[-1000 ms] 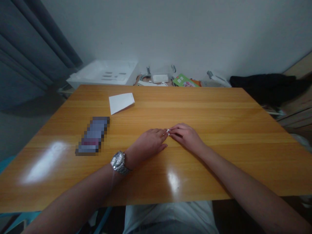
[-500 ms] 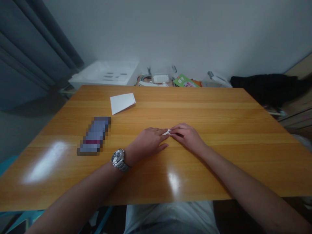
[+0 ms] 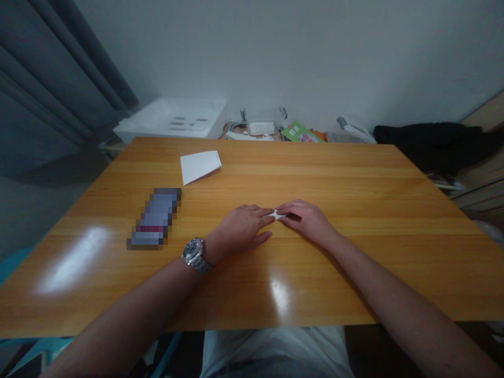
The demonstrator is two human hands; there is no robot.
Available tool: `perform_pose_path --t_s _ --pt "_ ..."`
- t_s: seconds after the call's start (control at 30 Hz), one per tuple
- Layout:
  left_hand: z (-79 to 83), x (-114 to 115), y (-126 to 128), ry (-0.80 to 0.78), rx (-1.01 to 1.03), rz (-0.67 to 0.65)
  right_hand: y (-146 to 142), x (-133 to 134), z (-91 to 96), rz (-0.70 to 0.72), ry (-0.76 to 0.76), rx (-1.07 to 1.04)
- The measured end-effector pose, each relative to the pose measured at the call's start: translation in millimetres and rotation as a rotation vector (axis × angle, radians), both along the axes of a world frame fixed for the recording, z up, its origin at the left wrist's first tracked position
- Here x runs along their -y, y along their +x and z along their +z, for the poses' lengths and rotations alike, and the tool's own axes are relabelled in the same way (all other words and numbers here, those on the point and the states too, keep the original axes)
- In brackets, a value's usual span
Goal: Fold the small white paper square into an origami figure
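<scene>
A small piece of white paper (image 3: 276,214), seemingly folded, lies near the middle of the wooden table (image 3: 346,184), mostly covered by my fingers. My left hand (image 3: 244,227) rests flat with its fingertips on the paper's left part, thumb spread apart. From the right, my right hand (image 3: 303,216) pinches the paper's other end between thumb and fingers. How the paper is folded under the fingertips is too small to tell. A silver wristwatch (image 3: 193,253) is on my left wrist.
A larger white sheet (image 3: 200,167) lies toward the back left of the table. Nearer on the left is a pixelated phone-like object (image 3: 155,216). Beyond the back edge stand a white plastic tub (image 3: 173,118) and a green booklet (image 3: 301,132). Dark cloth (image 3: 429,139) lies behind on the right.
The right fingertips have shifted slightly to the right along the paper. A bit more white shows between the two hands. The left hand has hardly moved.
</scene>
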State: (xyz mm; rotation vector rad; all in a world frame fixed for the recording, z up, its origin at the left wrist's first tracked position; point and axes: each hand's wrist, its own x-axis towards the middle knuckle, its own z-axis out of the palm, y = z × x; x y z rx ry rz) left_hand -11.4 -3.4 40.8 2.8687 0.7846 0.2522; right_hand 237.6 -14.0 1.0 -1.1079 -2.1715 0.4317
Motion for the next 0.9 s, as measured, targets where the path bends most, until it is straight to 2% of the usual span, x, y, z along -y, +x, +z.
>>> perform_pose_path --t_s 0.5,0.9 --pt "-20.9 -14 5 -0.011 0.157 0.073 8 -3 0.7 0.041 0.017 0.021" --pt "-15.3 -11 6 -0.015 0.179 0.174 2 4 11.2 -0.004 -0.052 0.02"
